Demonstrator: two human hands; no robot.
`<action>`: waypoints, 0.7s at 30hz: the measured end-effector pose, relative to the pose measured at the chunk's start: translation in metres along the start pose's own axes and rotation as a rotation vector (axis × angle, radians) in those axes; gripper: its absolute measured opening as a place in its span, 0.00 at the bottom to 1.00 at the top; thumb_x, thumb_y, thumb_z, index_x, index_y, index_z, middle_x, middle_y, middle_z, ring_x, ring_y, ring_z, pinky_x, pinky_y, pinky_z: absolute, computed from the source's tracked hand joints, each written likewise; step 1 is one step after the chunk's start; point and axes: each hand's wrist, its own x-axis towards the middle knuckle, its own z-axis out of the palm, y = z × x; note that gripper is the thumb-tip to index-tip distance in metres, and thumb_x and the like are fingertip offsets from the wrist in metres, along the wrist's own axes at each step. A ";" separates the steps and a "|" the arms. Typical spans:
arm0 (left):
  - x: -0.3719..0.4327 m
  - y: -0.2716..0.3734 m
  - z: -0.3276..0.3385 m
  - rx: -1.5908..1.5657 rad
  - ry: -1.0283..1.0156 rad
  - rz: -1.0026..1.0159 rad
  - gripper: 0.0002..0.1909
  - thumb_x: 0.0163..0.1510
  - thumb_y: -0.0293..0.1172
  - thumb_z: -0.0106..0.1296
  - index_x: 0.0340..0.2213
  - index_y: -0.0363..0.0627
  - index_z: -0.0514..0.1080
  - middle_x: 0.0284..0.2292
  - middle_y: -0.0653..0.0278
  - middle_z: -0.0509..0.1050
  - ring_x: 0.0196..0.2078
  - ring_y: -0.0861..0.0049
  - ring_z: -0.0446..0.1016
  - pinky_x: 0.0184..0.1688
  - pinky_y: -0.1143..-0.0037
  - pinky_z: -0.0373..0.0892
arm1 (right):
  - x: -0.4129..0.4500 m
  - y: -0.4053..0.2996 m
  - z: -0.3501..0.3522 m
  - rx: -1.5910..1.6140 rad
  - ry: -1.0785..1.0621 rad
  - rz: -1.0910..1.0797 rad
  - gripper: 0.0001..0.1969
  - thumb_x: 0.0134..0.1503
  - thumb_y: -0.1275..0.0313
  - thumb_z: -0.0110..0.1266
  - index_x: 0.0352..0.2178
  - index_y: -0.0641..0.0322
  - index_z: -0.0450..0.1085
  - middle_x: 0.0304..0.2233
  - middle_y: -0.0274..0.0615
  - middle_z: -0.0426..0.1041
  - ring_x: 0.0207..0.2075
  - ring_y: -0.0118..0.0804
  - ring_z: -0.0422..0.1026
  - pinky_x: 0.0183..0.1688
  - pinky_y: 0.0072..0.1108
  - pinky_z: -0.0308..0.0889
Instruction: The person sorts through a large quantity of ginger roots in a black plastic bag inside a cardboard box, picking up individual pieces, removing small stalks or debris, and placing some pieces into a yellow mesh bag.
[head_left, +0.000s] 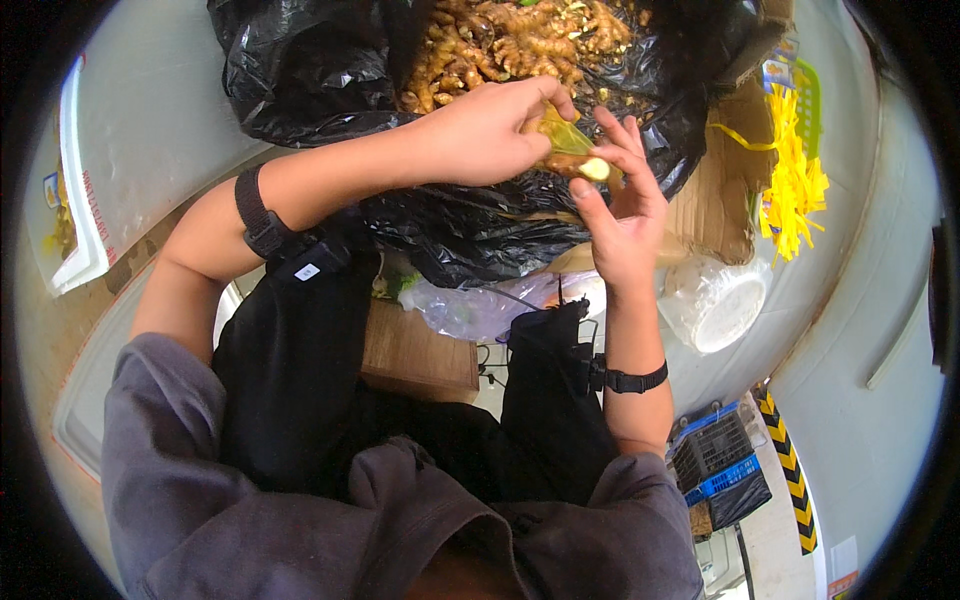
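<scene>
My left hand (510, 127) pinches a thin, see-through yellow sleeve (568, 136), which looks like net or film. Inside or against its lower end is a piece of ginger root (574, 165) with a pale cut face; I cannot tell how far the sleeve covers it. The thumb and fingers of my right hand (630, 202) grip the ginger at that pale end. Both hands are above the near part of a black plastic bag (472, 240). Beyond them, a heap of ginger roots (510, 45) lies on the opened bag, with small broken bits beside it.
Right of the bag stand a cardboard box wall (720, 172), a bunch of yellow strips (791, 180) and a green basket (810, 105). A plastic-wrapped white tub (720, 307) is nearer. A wooden box (420, 356) and clear bag (480, 307) lie between my legs. Blue-black crates (716, 454) stand lower right.
</scene>
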 end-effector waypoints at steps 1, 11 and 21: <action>0.002 -0.005 0.002 0.001 0.000 0.001 0.23 0.52 0.22 0.46 0.51 0.45 0.64 0.20 0.68 0.63 0.25 0.84 0.61 0.28 0.77 0.58 | -0.002 0.003 0.000 0.128 0.063 0.012 0.15 0.49 0.72 0.66 0.40 0.59 0.75 0.57 0.50 0.70 0.67 0.53 0.55 0.69 0.42 0.41; 0.007 0.000 0.003 0.061 0.021 0.006 0.13 0.52 0.24 0.46 0.38 0.39 0.75 0.19 0.71 0.65 0.22 0.86 0.61 0.24 0.76 0.59 | 0.005 0.020 -0.008 0.249 0.127 0.039 0.16 0.52 0.73 0.65 0.42 0.60 0.72 0.59 0.52 0.66 0.67 0.52 0.53 0.69 0.42 0.42; 0.010 -0.002 0.003 0.050 -0.024 0.028 0.26 0.50 0.23 0.48 0.53 0.39 0.72 0.23 0.66 0.72 0.24 0.86 0.65 0.27 0.78 0.64 | 0.009 0.027 -0.003 0.103 -0.014 0.094 0.16 0.48 0.79 0.65 0.41 0.59 0.75 0.54 0.45 0.71 0.60 0.46 0.66 0.60 0.36 0.62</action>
